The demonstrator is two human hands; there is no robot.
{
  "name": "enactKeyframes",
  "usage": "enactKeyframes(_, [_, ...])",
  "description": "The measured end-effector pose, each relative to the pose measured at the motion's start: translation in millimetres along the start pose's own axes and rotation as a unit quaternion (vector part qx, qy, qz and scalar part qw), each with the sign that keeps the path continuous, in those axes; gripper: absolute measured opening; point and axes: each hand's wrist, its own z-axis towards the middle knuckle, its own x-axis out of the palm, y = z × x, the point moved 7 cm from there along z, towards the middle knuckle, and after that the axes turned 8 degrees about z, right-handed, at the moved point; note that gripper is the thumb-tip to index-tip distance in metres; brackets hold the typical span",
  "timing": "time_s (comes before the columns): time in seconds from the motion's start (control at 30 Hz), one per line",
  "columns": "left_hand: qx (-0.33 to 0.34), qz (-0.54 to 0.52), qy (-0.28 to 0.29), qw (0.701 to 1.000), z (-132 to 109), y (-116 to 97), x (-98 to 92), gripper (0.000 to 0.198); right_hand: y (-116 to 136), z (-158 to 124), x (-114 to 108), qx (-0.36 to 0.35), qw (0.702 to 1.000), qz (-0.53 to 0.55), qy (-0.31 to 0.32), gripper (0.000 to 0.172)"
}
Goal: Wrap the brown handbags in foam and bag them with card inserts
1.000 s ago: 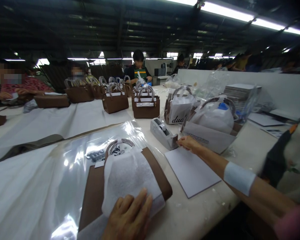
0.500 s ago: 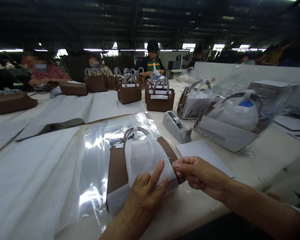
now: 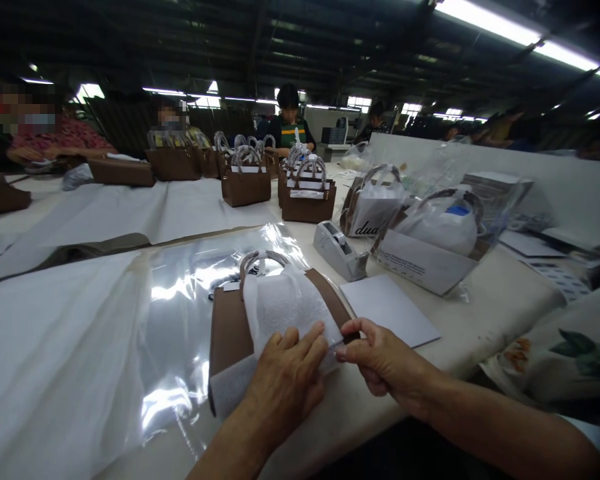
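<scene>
A brown handbag [image 3: 229, 320] lies on a clear plastic bag [image 3: 175, 333], its wrapped handles pointing away from me. White wrapping sheet [image 3: 285, 300] covers the middle of the handbag's face and another pale layer covers its near end. My left hand [image 3: 290, 373] lies on the sheet, fingers stretched out and pressing it down. At the handbag's right near corner, my right hand [image 3: 385, 360] has thumb and index finger pinched close to the sheet's edge. What is between those fingertips is too small to make out.
A grey tape dispenser [image 3: 340, 250] and a white card [image 3: 387, 308] lie right of the handbag. Bagged handbags [image 3: 425, 257] stand beyond them. Several brown handbags [image 3: 307, 203] stand farther back, with co-workers [image 3: 290, 123] behind. White sheets [image 3: 55, 333] cover the left side.
The view has turned slightly right. My right thumb and index finger have moved in against the handbag's corner and the sheet's edge. My left fingers lie flatter on the sheet.
</scene>
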Motion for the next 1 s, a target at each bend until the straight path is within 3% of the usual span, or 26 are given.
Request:
enactKeyframes(0.1, [0.013, 0.012, -0.002, 1.0, -1.2, -1.4, -1.5, 0.059, -10.3, -1.0, -0.9, -0.012, 0.999, 0.025, -0.016, 0.041])
enactKeyframes(0.3, [0.071, 0.054, 0.009, 0.996, -6.3, -5.6, -3.2, 0.052, -62.0, -1.0, -20.5, 0.026, 1.0, 0.013, -0.012, 0.033])
enactKeyframes(0.37, [0.081, 0.065, 0.014, 0.995, -7.5, -6.3, -2.4, 0.049, -50.7, -4.1, -28.7, -0.035, 0.999, -0.003, -0.01, 0.03])
enactKeyframes(0.43, [0.083, 0.073, 0.021, 0.994, -8.6, -6.8, -0.8, 0.048, -15.7, -9.2, -29.2, -0.159, 0.987, -0.03, -0.011, 0.027])
enactKeyframes(0.53, [0.078, 0.081, 0.032, 0.993, -10.3, -8.0, 1.6, 0.045, 43.6, -12.8, -0.9, -0.343, 0.936, -0.057, 0.055, 0.021])
enactKeyframes(0.63, [0.075, 0.091, 0.029, 0.993, -10.8, -10.8, 0.6, 0.039, 69.5, 4.0, 47.3, -0.419, 0.886, -0.069, 0.185, 0.026])
enactKeyframes(0.73, [0.079, 0.099, 0.021, 0.992, -8.9, -14.5, -5.6, 0.036, 64.6, 33.2, 79.4, -0.396, 0.876, -0.067, 0.268, 0.04])
enactKeyframes(0.83, [0.104, 0.082, 0.008, 0.991, -9.9, -18.4, -21.1, 0.028, 55.9, 44.6, 87.1, -0.396, 0.863, -0.145, 0.28, 0.05])
enactKeyframes(0.93, [0.131, 0.028, -0.072, 0.988, -24.1, -14.8, -50.7, 0.019, 51.5, 31.6, 91.1, -0.468, 0.789, -0.28, 0.281, 0.065])
enactKeyframes(1.0, [0.061, 0.006, -0.171, 0.983, -41.9, 5.3, -73.1, 0.019, 49.2, 24.3, 95.1, -0.51, 0.751, -0.329, 0.259, 0.079])
